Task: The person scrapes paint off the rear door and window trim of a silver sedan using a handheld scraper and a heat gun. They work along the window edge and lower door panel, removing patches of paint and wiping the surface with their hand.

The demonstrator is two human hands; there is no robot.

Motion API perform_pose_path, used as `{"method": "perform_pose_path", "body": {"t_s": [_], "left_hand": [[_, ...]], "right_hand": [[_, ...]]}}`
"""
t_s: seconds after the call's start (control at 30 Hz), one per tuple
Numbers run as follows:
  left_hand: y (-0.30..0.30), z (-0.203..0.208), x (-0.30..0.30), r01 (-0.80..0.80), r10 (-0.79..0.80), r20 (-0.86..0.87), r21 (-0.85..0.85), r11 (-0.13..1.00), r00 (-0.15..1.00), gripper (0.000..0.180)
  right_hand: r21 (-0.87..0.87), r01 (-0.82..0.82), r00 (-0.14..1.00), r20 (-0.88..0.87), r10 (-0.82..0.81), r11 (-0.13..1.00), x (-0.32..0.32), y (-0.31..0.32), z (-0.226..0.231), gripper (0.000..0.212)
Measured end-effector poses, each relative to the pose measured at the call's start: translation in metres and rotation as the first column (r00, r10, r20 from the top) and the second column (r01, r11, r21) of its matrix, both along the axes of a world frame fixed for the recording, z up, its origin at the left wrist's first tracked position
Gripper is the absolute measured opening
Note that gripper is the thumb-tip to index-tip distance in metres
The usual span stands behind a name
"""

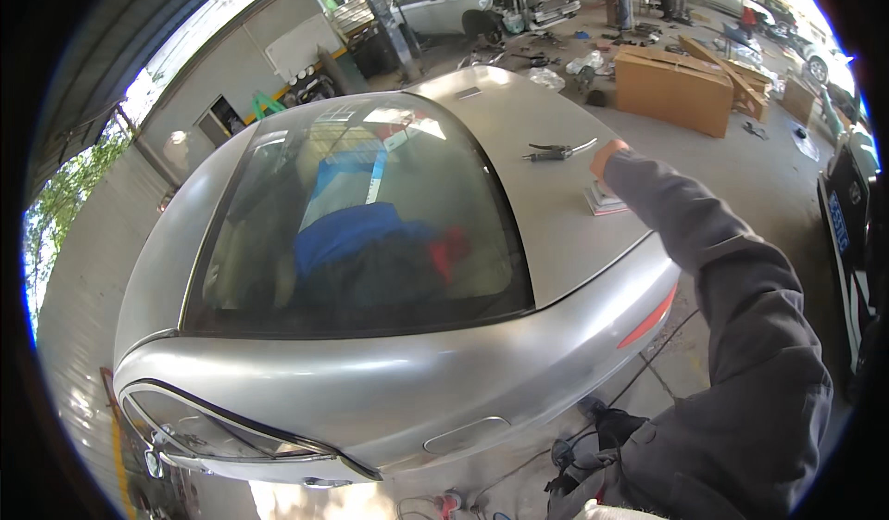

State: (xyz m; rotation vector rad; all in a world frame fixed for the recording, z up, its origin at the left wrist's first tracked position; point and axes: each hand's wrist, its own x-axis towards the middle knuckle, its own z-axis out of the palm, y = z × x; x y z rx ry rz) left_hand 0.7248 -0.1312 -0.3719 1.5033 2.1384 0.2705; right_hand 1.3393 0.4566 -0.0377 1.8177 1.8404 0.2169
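Observation:
A silver car [389, 372] with a dull, scuffed-looking finish stands in front of me. My right arm, in a dark grey sleeve, stretches out over its trunk lid [546, 233]. My right hand [607, 159] has its fingers curled; what they hold, if anything, is hidden. Just below that hand lies a small stack of flat sheets or pads [604, 200], partly covered by the sleeve. Left of the hand, an air blow gun [553, 152] with a thin curved nozzle rests on the trunk lid. My left hand is out of view.
Cardboard boxes [671, 89] stand on the floor beyond the trunk. A dark vehicle [843, 233] is close on the right. A black hose or cable [639, 376] runs across the floor by my feet. Farther off stands a partly dismantled silver vehicle [444, 6] among scattered parts.

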Motion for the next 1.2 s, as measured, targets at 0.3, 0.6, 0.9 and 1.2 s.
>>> {"method": "perform_pose_path", "body": {"t_s": [0.3, 0.6, 0.9, 1.2], "left_hand": [[0.009, 0.026, 0.076, -0.241, 0.241, 0.0, 0.0, 0.97, 0.97, 0.043], [-0.087, 0.044, 0.118, -0.451, 0.457, -0.008, 0.159, 0.878, 0.889, 0.042], [-0.092, 0.211, 0.182, -0.547, 0.417, 0.356, 0.496, 0.674, 0.836, 0.039], [-0.168, 0.35, 0.23, -0.25, 0.157, 0.197, 0.687, 0.682, 0.968, 0.051]], "right_hand": [[0.104, -0.128, 0.952, -0.265, 0.152, 0.986, 0.011, 0.147, -0.017, 0.045], [0.238, -0.212, 0.882, -0.371, 0.29, 0.948, -0.022, 0.157, -0.04, 0.057], [0.755, -0.43, 0.168, -0.472, 0.865, 0.495, -0.082, 0.032, 0.142, 0.052], [0.522, -0.831, -0.529, -0.631, 0.568, -0.193, -0.221, -0.444, 0.125, 0.032]]}}
